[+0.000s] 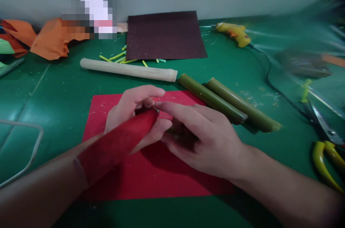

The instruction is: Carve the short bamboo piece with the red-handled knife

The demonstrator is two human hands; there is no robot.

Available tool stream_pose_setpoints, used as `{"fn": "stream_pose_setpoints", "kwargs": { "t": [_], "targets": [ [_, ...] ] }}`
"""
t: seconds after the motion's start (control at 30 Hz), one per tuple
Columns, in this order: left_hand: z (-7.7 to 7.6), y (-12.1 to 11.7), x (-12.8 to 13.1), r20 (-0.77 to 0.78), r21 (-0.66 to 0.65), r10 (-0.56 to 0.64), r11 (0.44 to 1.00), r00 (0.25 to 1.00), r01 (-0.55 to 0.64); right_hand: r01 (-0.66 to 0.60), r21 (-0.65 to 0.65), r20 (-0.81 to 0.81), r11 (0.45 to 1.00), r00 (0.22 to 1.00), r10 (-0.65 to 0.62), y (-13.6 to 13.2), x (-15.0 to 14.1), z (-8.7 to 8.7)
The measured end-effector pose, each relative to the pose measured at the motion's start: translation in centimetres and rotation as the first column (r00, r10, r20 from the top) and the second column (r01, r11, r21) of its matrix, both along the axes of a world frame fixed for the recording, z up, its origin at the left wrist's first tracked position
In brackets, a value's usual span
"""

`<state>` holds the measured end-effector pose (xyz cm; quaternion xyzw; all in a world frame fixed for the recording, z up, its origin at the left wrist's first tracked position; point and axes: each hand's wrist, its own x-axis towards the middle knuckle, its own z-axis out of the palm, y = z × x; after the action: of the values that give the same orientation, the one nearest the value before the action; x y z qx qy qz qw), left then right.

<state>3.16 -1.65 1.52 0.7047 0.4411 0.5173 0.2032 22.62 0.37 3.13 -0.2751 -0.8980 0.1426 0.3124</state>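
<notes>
Over a red sheet [161, 185], my left hand [129, 102] is closed around a long, rounded red piece [115, 149]. The piece slants from my fingertips back over my left wrist; its material is unclear. At its far end shows a small dark tip. My right hand [205, 134] is curled beside it, with the index fingertip at that tip. Something dark greenish lies in shadow under my right fingers, too hidden to name. Just beyond my right hand are two green bamboo pieces [212, 98], and a pale wooden stick [126, 71] lies past my left hand.
A dark brown sheet [164, 37] lies at the back over several yellow-green strips [117, 56]. A yellow glue gun [234, 33] trails its cord rightward. Yellow-handled scissors [323, 149] lie at right. Orange crumpled paper [51, 41] is back left; a metal wire frame [35, 149] is at left.
</notes>
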Motion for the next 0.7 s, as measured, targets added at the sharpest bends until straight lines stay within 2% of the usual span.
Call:
{"fn": "stream_pose_setpoints", "kwargs": {
  "t": [0.1,0.2,0.3,0.47,0.57,0.63,0.7],
  "targets": [
    [-0.29,-0.01,-0.1,-0.037,0.022,-0.093,0.995,0.995,0.094,-0.023,0.01,-0.001,1.0,1.0,0.023,-0.16,-0.06,-0.11],
    [-0.59,-0.08,-0.32,-0.05,-0.079,-0.148,0.986,0.988,0.144,-0.038,0.017,-0.011,0.999,0.999,0.038,-0.24,-0.12,-0.12],
    [-0.72,-0.2,-0.39,-0.053,-0.097,-0.203,0.976,0.978,0.197,-0.057,0.018,-0.015,0.998,0.998,0.057,-0.29,-0.18,-0.06],
    [-0.62,-0.5,0.1,-0.121,-0.067,-0.193,0.98,0.974,0.186,-0.024,0.041,0.009,0.999,1.0,0.024,-0.33,-0.23,0.0],
    [-0.69,-0.5,0.32,-0.105,-0.056,-0.189,0.981,0.976,0.184,-0.009,0.033,-0.027,0.999,1.0,0.01,-0.21,0.01,-0.09],
    [-0.66,-0.29,0.2,-0.084,-0.046,-0.181,0.983,0.98,0.178,0.001,-0.002,-0.073,1.0,0.997,-0.001,-0.02,0.28,-0.24],
    [-0.32,0.12,-0.16,-0.112,-0.046,-0.158,0.987,0.981,0.154,0.038,-0.09,-0.09,0.995,0.995,-0.047,0.24,0.52,-0.41]
  ]
}}
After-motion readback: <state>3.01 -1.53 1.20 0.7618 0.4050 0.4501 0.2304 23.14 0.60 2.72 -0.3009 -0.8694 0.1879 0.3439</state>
